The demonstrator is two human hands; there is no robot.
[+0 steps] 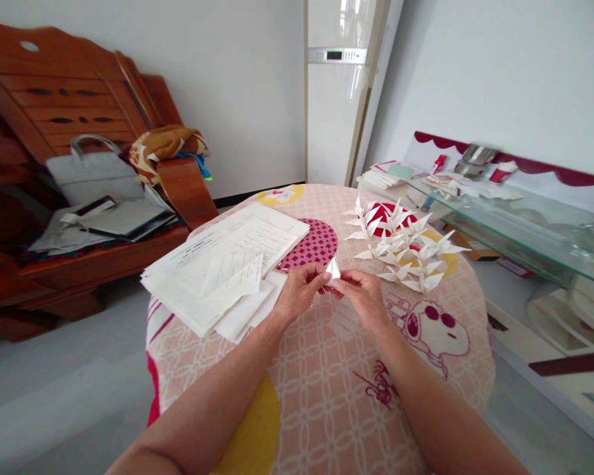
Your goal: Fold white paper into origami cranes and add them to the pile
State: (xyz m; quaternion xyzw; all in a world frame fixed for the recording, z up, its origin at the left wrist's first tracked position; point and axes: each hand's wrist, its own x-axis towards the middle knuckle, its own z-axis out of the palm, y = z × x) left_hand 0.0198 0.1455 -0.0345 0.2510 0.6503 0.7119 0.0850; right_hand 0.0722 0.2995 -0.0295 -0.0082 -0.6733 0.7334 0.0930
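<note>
Both forearms reach in from the bottom edge and meet mid-table, where the left hand [299,290] and right hand [363,295] pinch a small folded piece of white paper [333,269] between thumb and fingertips, just above the pink patterned tablecloth [327,389]. Most of the piece is hidden behind the fingers, so its shape is hard to make out. The stack of printed white sheets [228,270] left of the fingers has text too small to read, and a cluster of white folded paper cranes [400,247] sits beyond the right fingers.
</note>
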